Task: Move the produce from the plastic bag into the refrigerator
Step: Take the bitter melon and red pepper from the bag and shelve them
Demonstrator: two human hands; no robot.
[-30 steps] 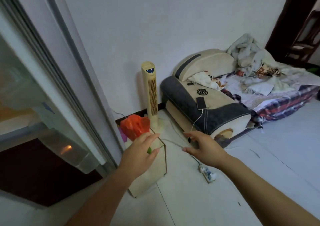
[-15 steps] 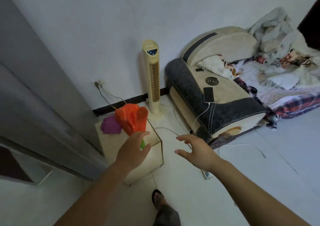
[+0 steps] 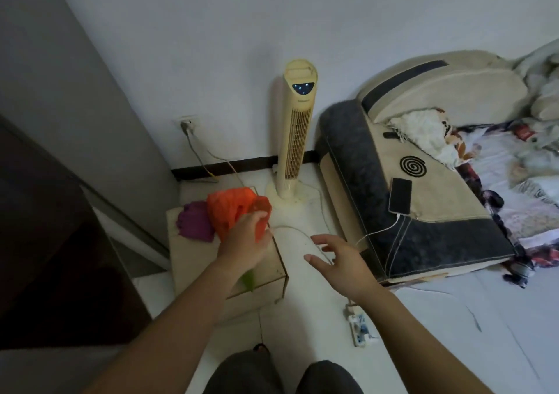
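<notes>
As left hand (image 3: 245, 242) grips the orange bag (image 3: 230, 209) by its bunched plastic, right hand (image 3: 341, 260) hovers open; bag judged light, limp, slippery.

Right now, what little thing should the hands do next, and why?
Probably bring the open right hand over to spread the crumpled orange plastic bag on the pale wooden box. The left hand curls on the bag, and the right one hovers beside it holding nothing.

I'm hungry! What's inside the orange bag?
Its inside is hidden: the orange bag is crumpled and not see-through, and the left grip holds it. Only something green shows below that grip; I cannot tell whether it is in the bag.
</notes>
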